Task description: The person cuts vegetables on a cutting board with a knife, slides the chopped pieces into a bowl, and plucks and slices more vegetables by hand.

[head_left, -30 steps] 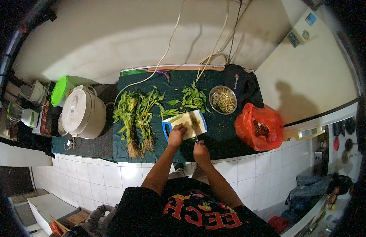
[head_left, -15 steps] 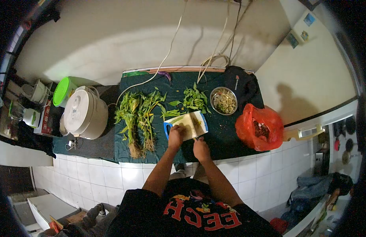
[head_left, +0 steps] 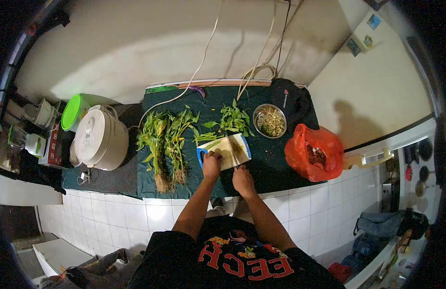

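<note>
A white cutting board (head_left: 244, 156) with blue ends lies on the dark green cloth near the table's front edge. My right hand (head_left: 243, 181) is closed round the handle of a knife (head_left: 233, 153), whose blade stands over the board. My left hand (head_left: 212, 164) rests on the board's left part with curled fingers; a green stalk seems to lie under them, though its tip is hidden. Small green cut bits (head_left: 238, 146) lie right of the blade. Behind the board are cut stems (head_left: 206, 137) and leafy greens (head_left: 235, 119).
Rooted greens (head_left: 159, 144) lie to the left, beside a rice cooker (head_left: 100, 137). A metal bowl (head_left: 269, 121) of chopped food and a red plastic bag (head_left: 315, 153) are on the right. Another person (head_left: 105, 269) is partly visible at the lower left.
The knife and my right hand have shifted slightly on the board. At the lower left, the other person has moved. The whole view has shifted a little.
</note>
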### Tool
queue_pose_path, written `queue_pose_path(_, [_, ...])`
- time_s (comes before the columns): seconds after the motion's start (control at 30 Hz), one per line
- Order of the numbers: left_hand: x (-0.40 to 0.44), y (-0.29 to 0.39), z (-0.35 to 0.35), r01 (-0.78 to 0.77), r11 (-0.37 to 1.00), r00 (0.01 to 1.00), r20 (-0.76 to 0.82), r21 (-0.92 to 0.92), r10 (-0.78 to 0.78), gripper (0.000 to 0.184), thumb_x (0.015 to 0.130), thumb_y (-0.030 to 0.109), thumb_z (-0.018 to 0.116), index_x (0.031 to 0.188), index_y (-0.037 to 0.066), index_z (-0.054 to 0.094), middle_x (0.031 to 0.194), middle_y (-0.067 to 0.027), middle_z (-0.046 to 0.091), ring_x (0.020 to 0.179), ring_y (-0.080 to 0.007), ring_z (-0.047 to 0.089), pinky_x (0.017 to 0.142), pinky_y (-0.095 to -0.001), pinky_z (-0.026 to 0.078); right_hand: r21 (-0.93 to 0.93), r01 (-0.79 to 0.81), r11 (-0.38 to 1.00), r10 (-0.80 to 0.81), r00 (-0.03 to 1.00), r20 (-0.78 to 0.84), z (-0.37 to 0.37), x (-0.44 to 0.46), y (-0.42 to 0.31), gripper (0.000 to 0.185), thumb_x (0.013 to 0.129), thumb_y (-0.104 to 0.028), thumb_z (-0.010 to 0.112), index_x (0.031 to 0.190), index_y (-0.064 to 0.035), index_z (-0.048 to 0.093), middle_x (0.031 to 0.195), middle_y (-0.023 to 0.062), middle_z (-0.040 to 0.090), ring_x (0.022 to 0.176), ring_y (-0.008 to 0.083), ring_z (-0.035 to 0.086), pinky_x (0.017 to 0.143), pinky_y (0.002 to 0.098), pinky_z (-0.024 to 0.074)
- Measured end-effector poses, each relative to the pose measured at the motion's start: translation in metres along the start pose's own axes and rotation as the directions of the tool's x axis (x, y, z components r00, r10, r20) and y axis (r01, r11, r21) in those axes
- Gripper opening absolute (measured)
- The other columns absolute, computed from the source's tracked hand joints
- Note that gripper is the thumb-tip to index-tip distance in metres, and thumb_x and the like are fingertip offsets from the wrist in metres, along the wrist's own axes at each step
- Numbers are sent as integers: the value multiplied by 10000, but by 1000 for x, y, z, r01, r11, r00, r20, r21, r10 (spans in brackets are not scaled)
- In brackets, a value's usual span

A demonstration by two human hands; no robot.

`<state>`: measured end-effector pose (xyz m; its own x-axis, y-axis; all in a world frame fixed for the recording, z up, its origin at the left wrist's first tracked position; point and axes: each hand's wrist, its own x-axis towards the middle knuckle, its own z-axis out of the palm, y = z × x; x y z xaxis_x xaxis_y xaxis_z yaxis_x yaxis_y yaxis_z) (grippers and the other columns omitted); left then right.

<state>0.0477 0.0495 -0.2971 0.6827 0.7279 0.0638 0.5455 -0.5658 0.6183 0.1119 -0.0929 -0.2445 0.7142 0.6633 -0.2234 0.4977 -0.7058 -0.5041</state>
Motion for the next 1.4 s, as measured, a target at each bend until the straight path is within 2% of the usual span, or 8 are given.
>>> queue_pose_path(0.2, [1,-7,6,-66,993,998,22,96,65,167,763,143,666,896,43,660,915,-134,597,925,-353,535,828,-439,449,-1,-261,965,260,960,100,6,-8,-9,333,965,-251,423,989,73,497,870,285,630,845,430,631,723,491,518])
queue_pose_path(0.4, [0,-4,4,-15,997,1000,14,79,14,174,773,166,665,891,42,635,927,-141,592,939,-346,529,829,-432,451,-2,8,1000,-8,999,49,-15,-5,-16,365,975,-271,402,1036,83,465,880,294,627,839,436,628,718,488,511])
queue_pose_path(0.6, [-1,-4,6,-122,967,992,1,222,125,109,797,132,620,844,32,623,921,-138,591,932,-328,529,838,-403,438,-8,-217,976,217,976,17,19,-15,-9,365,960,-271,431,1025,87,459,879,275,639,812,449,629,715,488,517])
queue_pose_path(0.8, [1,-4,1,-248,930,969,94,270,230,96,795,117,612,835,30,625,921,-130,588,930,-319,530,838,-402,440,-5,-56,998,56,998,43,-5,-10,-21,367,964,-283,428,1023,77,467,868,279,638,826,446,634,735,494,521])
queue_pose_path(1.03, [-2,-8,6,-228,943,973,32,243,227,99,800,123,624,838,33,638,931,-135,591,938,-325,526,835,-409,442,56,-190,980,186,980,65,2,-7,-21,347,961,-255,430,1037,78,490,894,286,630,837,449,626,742,499,509])
queue_pose_path(1.1, [0,-7,8,-150,965,989,50,217,142,117,797,129,631,850,25,639,939,-139,589,944,-333,524,845,-414,440,47,18,999,-19,1000,20,3,0,-17,341,965,-257,425,1050,67,485,902,289,629,847,441,629,744,498,511])
queue_pose_path(1.3, [1,-21,19,-196,971,980,65,135,189,139,794,122,629,879,13,631,956,-147,587,955,-345,522,838,-421,447,37,-226,973,223,973,59,15,-10,-19,309,960,-237,426,1015,63,474,894,294,624,853,443,624,744,500,504])
queue_pose_path(1.4, [1,-22,21,-183,971,982,71,152,174,143,793,115,622,894,14,629,965,-149,588,955,-348,521,836,-426,448,103,-136,985,130,990,62,3,-3,-25,321,961,-243,428,1016,70,472,887,297,627,862,445,625,752,503,503])
